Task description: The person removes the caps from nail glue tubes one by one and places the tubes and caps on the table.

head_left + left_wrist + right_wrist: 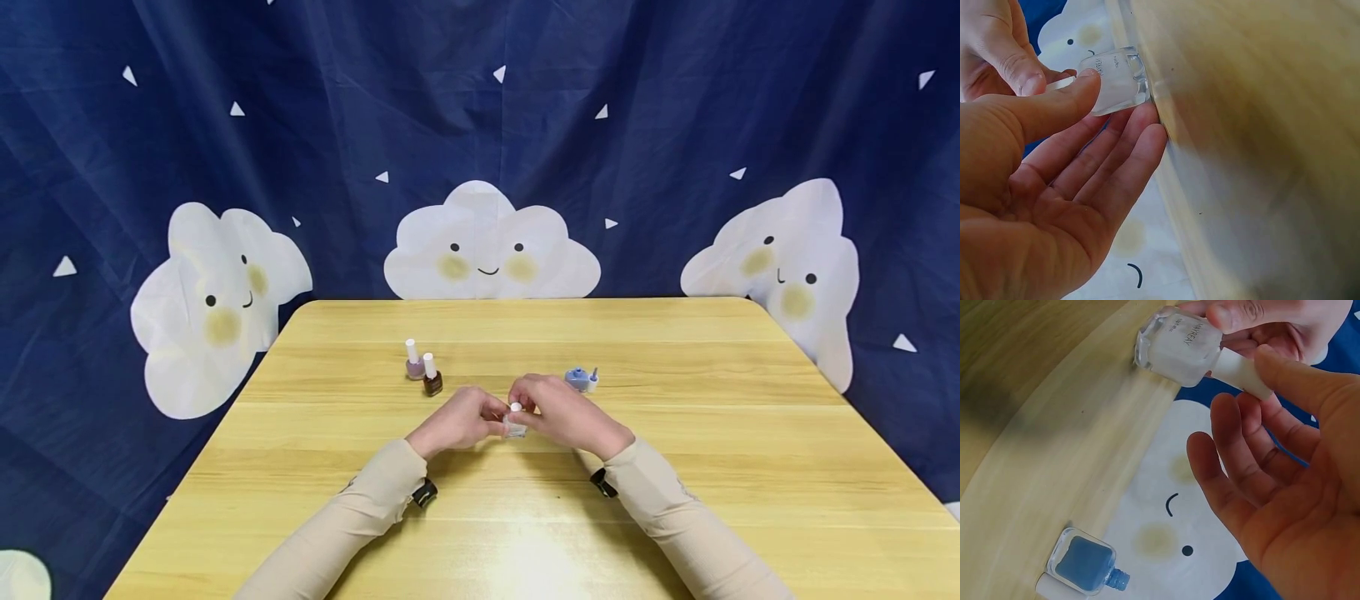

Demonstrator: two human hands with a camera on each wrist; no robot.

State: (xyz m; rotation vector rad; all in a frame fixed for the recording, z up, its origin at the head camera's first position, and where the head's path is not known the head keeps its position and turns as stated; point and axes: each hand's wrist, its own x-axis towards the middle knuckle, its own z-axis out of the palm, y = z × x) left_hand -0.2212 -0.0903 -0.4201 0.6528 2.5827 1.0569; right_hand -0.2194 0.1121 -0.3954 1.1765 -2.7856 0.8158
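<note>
A clear nail polish bottle with pale white contents stands upright at the middle of the table. My left hand pinches its glass body between thumb and fingers, as the left wrist view shows. With thumb and fingertips, my right hand grips its white cap. The cap sits on the bottle's neck. Beyond the right hand stands an uncapped blue nail polish bottle, its threaded neck bare. Right beside that bottle, a white cap with a blue brush stands brush upward.
At the back left, a mauve nail polish bottle and a dark brown nail polish bottle stand close together, both with white caps. The wooden table reaches back to a navy curtain with clouds.
</note>
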